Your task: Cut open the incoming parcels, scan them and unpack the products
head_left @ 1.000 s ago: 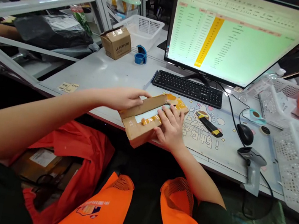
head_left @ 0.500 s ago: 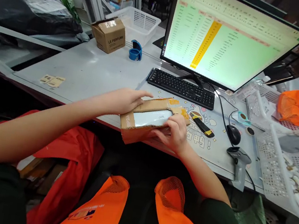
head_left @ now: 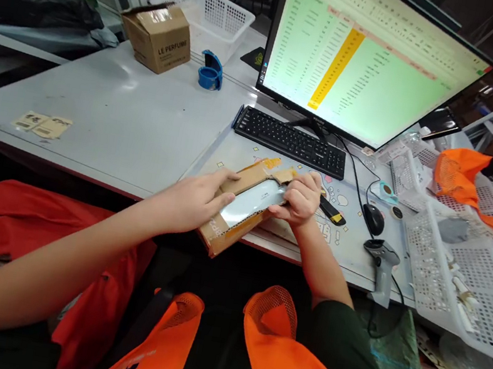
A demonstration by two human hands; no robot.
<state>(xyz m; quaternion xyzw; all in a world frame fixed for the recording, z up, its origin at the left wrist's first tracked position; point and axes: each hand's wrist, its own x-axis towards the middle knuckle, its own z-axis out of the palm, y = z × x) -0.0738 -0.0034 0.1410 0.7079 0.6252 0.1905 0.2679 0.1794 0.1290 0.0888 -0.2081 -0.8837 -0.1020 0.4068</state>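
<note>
A small brown cardboard box (head_left: 228, 236) tilts at the table's front edge, its top partly torn open. Inside it lies a smooth white box (head_left: 252, 203) with tiny print. My left hand (head_left: 199, 202) grips the left end of the cardboard box, thumb over the white surface and fingers along the flap. Closed in a fist, my right hand (head_left: 302, 199) holds the torn cardboard at the right end. A black and yellow utility knife (head_left: 332, 211) lies on the printed mat just right of that hand.
Behind the box are a black keyboard (head_left: 290, 141) and a monitor (head_left: 368, 60). A mouse (head_left: 372, 219), a barcode scanner (head_left: 382, 269) and white baskets (head_left: 486, 309) stand to the right. At the back left are a perfume carton (head_left: 160, 39) and a blue tape dispenser (head_left: 211, 71).
The cardboard box has turned and tilted, showing more of the white box. My right hand has closed on the torn end and my left thumb now lies over the white surface. The view has shifted.
</note>
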